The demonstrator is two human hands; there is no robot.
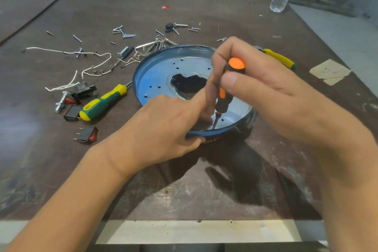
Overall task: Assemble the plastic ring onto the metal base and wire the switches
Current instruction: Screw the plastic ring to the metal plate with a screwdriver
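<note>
Right-hand grip closed round the handle: the right hand (255, 80) holds an orange-and-black screwdriver (225, 98) nearly upright, cap tilted a little to the far right and tip down on the near rim of the blue metal base (157, 71), at the middle of the table (61, 170). The left hand (169, 125) holds that same rim from the left, thumb beneath, index finger stretched to the blade; its grip is the closer to the fixing point, touching it or nearly so. The next turn likely depends on the blade staying in line with the hole straight below it. A dark band under the rim appears to be the plastic ring (212, 140), mostly covered by the base. Any screw at the tip is hidden behind the fingers. Switches (87, 134) and white wires (96, 67) lie loose, well apart to the left.
</note>
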